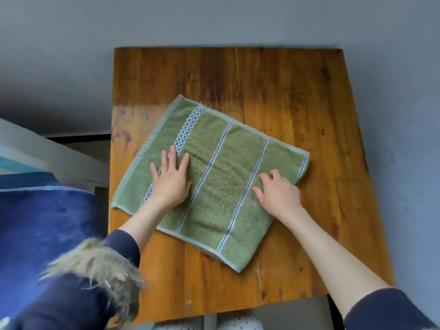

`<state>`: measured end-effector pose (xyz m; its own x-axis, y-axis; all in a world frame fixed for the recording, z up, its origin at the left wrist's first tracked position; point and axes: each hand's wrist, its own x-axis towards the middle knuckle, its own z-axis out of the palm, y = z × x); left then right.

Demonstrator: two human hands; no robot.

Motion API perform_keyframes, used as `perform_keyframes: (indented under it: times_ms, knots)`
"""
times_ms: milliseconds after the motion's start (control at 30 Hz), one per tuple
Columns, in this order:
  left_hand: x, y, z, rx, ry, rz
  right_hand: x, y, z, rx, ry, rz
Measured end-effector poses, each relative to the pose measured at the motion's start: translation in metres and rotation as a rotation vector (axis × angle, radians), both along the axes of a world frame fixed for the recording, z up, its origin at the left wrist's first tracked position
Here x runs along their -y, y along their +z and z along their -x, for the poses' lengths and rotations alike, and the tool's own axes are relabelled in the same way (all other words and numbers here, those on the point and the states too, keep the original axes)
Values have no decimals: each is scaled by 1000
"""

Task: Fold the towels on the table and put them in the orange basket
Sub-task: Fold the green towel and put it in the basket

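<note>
Green towel (221, 177) was laid flat on the wooden table (297, 96), pressed under the straight fingers of the left hand (170, 179) and the half-bent fingers of the right hand (278, 194). It was judged soft, light and floppy, best pinched at the corner beyond the right fingertips.

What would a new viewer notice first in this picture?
First, the green towel with blue-white stripes, lying askew in the middle of the wooden table. Then the two hands on it: the left hand pressing flat near the checkered band, the right hand near its right edge.
</note>
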<state>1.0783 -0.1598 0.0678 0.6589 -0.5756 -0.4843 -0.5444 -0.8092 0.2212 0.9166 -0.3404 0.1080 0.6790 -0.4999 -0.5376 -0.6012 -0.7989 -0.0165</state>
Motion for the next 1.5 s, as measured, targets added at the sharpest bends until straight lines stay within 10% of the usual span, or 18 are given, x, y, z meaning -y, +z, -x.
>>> perform_keyframes:
  times_ms: [367, 533, 733, 1100, 1500]
  knots:
    - [86, 4, 67, -143, -404, 101, 41, 3, 114, -327, -344, -536]
    - [99, 7, 89, -192, -498, 171, 64, 2, 109, -18, -451, -369]
    - [88, 8, 79, 97, -292, 341, 92, -11, 76, 368, -400, -107]
    - [50, 18, 41, 89, -30, -5, 112, -32, 48, 228, -61, 111]
    - [15, 90, 47, -520, 475, 505, 114, 55, 84, 519, -697, -522]
